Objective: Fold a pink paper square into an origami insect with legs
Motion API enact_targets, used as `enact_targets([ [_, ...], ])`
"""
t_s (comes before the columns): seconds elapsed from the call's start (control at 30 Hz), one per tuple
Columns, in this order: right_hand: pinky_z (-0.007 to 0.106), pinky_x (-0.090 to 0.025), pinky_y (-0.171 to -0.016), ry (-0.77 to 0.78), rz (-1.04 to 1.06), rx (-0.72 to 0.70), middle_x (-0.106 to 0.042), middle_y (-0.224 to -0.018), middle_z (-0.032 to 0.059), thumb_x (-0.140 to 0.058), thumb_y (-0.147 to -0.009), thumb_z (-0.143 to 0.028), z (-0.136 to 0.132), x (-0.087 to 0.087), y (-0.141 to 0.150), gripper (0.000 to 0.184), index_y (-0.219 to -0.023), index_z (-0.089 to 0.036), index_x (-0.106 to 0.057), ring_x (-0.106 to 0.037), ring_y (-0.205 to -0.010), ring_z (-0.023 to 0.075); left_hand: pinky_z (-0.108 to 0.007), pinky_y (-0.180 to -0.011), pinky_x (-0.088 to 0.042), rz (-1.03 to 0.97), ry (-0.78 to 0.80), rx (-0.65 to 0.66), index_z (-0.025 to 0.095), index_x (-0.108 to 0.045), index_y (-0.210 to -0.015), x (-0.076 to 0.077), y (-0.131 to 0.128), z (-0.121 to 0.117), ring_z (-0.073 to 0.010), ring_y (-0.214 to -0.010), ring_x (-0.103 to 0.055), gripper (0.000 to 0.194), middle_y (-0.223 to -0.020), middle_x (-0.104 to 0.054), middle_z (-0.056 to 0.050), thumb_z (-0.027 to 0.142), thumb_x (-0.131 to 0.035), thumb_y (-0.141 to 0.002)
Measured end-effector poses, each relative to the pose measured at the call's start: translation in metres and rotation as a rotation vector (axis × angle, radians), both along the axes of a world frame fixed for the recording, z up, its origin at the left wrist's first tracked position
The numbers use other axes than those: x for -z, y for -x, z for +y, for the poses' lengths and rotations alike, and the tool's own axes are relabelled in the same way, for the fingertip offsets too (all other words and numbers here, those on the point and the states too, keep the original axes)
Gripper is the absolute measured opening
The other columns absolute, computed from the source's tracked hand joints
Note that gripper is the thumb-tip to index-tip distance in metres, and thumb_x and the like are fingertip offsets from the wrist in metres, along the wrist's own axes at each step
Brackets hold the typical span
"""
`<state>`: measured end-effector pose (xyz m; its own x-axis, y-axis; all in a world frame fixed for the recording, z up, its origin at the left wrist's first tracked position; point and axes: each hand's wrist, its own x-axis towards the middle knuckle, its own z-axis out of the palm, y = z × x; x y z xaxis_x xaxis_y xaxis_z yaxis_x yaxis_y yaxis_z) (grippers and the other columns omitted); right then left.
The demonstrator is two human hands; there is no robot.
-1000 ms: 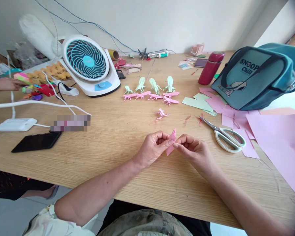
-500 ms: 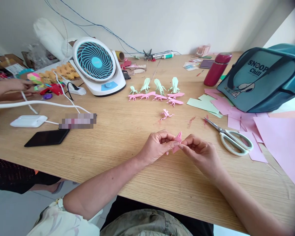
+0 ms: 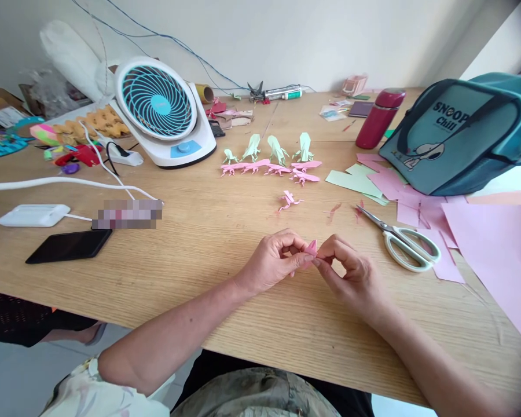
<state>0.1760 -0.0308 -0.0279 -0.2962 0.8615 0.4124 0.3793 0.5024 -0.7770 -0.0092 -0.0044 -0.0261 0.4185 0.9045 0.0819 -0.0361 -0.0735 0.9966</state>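
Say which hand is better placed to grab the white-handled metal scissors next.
Probably the right hand: the scissors lie on its side, nearer to it than to the left hand, though both hands pinch the folded pink paper.

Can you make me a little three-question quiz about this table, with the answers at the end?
1. How many pale green folded-paper figures stand in the back row?
2. True or false: the dark red cylindrical bottle stands to the right of the round white-and-blue fan.
3. What do the left hand and right hand pinch?
a) silver-bladed scissors with white handles
b) a small folded piece of pink paper
c) a flat black rectangular phone

Key: 1. Four; 2. True; 3. b
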Motion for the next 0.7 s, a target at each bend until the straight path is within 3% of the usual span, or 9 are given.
enact_targets([
  [0.2, 0.031, -0.044, -0.068, 0.091, 0.058, -0.026, -0.055, -0.078, 0.0022, -0.057, -0.096, -0.03, -0.0032, -0.0014, 0.0034, 0.017, -0.08, -0.023, -0.059, -0.053, -0.071, 0.0165, -0.019, -0.054, -0.045, -0.041, 0.025, 0.107, 0.014, -0.06, -0.08, -0.0037, -0.0001, -0.0001, -0.009, -0.063, -0.056, 0.025, -0.074, -0.057, 0.0, 0.036, -0.07, -0.087],
  [0.3, 0.032, -0.047, -0.073, 0.326, 0.28, -0.096, -0.059, -0.081, 0.0023, -0.059, -0.094, -0.039, -0.0006, -0.0039, 0.0026, 0.017, -0.09, -0.023, -0.059, -0.057, -0.076, 0.0175, -0.021, -0.053, -0.043, -0.122, 0.077, 0.121, 0.016, -0.058, -0.082, -0.0042, -0.0004, 0.0002, -0.0086, -0.061, -0.052, 0.027, -0.074, -0.056, 0.001, 0.04, -0.069, -0.088],
  [0.4, 0.031, -0.046, -0.079, 0.554, 0.391, -0.158, -0.061, -0.084, 0.0016, -0.057, -0.095, -0.046, 0.0031, -0.0067, 0.0001, 0.024, -0.096, -0.022, -0.061, -0.057, -0.081, 0.0174, -0.023, -0.06, -0.044, -0.157, 0.021, 0.088, 0.017, -0.064, -0.081, -0.0048, 0.0022, 0.0025, -0.0094, -0.068, -0.051, 0.023, -0.084, -0.055, -0.001, 0.038, -0.073, -0.085],
  [0.57, 0.027, -0.043, -0.071, 0.74, 0.392, -0.289, -0.058, -0.074, 0.0004, -0.056, -0.094, -0.052, 0.0056, -0.0033, -0.0039, 0.037, -0.078, -0.02, -0.065, -0.052, -0.072, 0.0149, -0.03, -0.085, -0.045, -0.024, -0.16, 0.142, 0.02, -0.073, -0.076, -0.0076, 0.0081, 0.0066, -0.0164, -0.092, -0.051, 0.021, -0.087, -0.051, -0.003, 0.039, -0.073, -0.085],
  [0.7, 0.025, -0.039, -0.06, 0.832, 0.416, -0.337, -0.052, -0.065, -0.0012, -0.07, -0.08, -0.058, 0.0044, 0.0023, -0.0039, 0.042, -0.068, -0.02, -0.062, -0.044, -0.061, 0.0127, -0.029, -0.08, -0.047, -0.101, -0.056, 0.203, 0.019, -0.073, -0.072, -0.0087, 0.0054, 0.0043, -0.0188, -0.096, -0.052, 0.028, -0.09, -0.053, -0.005, 0.046, -0.077, -0.08],
])
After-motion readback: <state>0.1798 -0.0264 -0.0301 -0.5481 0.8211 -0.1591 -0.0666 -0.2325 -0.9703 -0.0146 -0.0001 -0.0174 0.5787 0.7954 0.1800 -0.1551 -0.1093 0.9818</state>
